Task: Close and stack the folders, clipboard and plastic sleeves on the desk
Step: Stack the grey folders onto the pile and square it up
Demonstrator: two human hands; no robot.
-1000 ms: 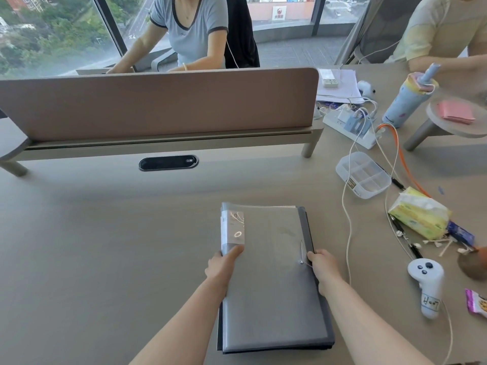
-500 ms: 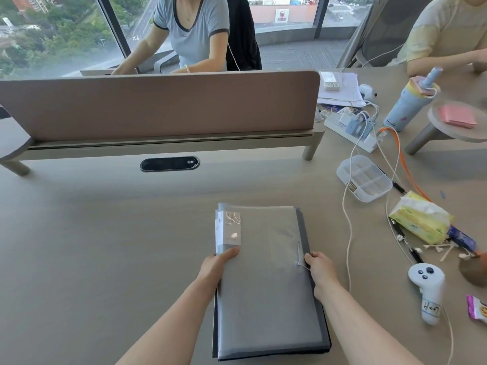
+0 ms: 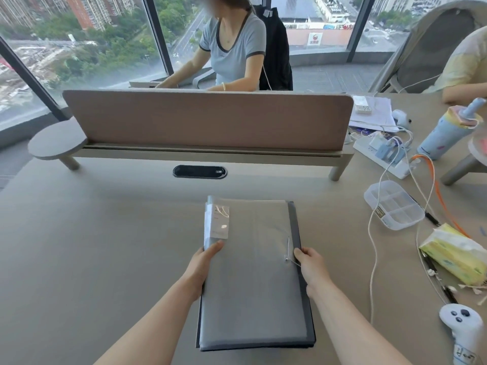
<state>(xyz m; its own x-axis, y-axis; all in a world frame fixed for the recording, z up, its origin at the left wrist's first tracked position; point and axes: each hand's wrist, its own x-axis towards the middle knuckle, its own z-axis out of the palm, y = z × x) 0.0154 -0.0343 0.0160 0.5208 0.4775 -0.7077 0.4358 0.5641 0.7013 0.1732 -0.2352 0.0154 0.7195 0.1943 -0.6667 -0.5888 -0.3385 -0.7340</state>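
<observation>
since the stack already lies closed at lower centre of the desk, only squaring seems left, left hand and right hand gripping its side edges.

Daylit office, beige desk behind a brown divider screen, floor-to-ceiling windows (city far below).

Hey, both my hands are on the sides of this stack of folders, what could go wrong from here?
The top plastic sleeve looks slick, so it might slide off the dark folder beneath if the left hand and right hand squeeze unevenly. The elastic cord by the right hand could snag a finger. Sliding the stack right might catch the white cable.
</observation>
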